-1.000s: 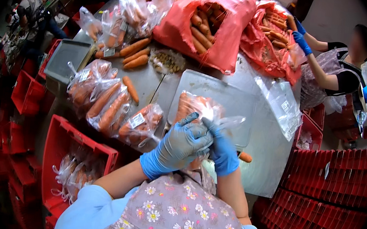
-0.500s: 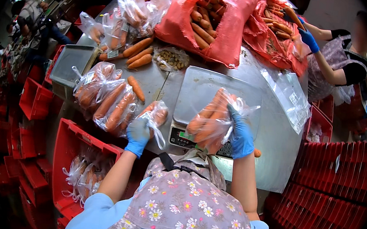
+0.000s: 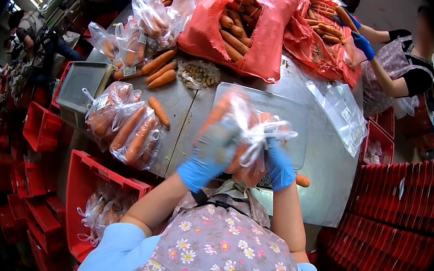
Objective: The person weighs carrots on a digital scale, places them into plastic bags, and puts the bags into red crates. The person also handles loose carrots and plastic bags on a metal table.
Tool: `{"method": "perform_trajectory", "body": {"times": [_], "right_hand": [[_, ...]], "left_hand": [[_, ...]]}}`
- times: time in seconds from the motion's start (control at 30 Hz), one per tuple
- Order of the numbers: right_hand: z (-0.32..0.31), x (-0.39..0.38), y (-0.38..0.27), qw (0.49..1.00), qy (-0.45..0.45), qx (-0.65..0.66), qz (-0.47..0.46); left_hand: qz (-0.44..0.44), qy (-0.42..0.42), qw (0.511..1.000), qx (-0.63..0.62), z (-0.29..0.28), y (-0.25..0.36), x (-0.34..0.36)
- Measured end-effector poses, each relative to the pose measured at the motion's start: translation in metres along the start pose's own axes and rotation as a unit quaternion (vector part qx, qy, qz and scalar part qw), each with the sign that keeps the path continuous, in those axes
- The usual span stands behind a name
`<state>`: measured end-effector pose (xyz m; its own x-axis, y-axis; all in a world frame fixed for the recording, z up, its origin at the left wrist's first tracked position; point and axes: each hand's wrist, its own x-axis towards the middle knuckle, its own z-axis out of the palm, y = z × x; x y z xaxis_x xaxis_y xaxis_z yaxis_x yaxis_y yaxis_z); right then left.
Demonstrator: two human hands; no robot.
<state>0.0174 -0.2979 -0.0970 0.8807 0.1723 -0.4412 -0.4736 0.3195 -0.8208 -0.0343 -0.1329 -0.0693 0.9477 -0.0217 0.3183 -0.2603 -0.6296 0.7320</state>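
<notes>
Above the weighing scale [image 3: 299, 112], my right hand [image 3: 279, 164] is closed on the side of a clear plastic bag of carrots [image 3: 249, 174] with white knotted handles. My left hand [image 3: 213, 148], smeared by motion, is wrapped round bagged carrots on the other side, close against the right hand's bag. Where one bag ends and the other begins I cannot tell. Both hands wear blue gloves; the left one is soiled grey on its back. My hands and the bags hide most of the scale's front panel. A loose carrot [image 3: 303, 180] lies beside the scale.
Filled carrot bags [image 3: 137, 134] and a loose carrot [image 3: 158, 111] lie to the left. Behind stand a torn red sack [image 3: 270, 45] of carrots and a bag of small pale pieces [image 3: 199, 73]. Red crates [image 3: 76, 200] flank the table. A co-worker [image 3: 390, 75] handles carrots at right.
My left hand has moved right, from the table's near left edge to the scale, and the carrot bag it held there has left that spot. My right hand has shifted slightly left.
</notes>
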Motion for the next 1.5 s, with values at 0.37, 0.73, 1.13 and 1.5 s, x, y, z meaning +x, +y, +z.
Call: {"method": "perform_trajectory", "body": {"times": [0.37,0.73,1.13,1.5], "right_hand": [[-0.023,0.016,0.015,0.989,-0.024,-0.149,-0.008],[-0.015,0.015,0.011,0.991,-0.036,-0.127,-0.029],[-0.028,0.024,0.02,0.995,-0.033,-0.09,0.011],[-0.038,0.032,0.027,0.993,-0.047,-0.105,0.007]], "left_hand": [[-0.047,0.069,0.982,0.168,-0.053,-0.066,-0.009],[-0.259,0.294,0.852,0.347,-0.224,-0.234,-0.054],[-0.286,0.195,0.894,0.285,-0.163,-0.179,-0.084],[-0.485,0.036,0.767,0.419,-0.173,-0.241,-0.073]]}}
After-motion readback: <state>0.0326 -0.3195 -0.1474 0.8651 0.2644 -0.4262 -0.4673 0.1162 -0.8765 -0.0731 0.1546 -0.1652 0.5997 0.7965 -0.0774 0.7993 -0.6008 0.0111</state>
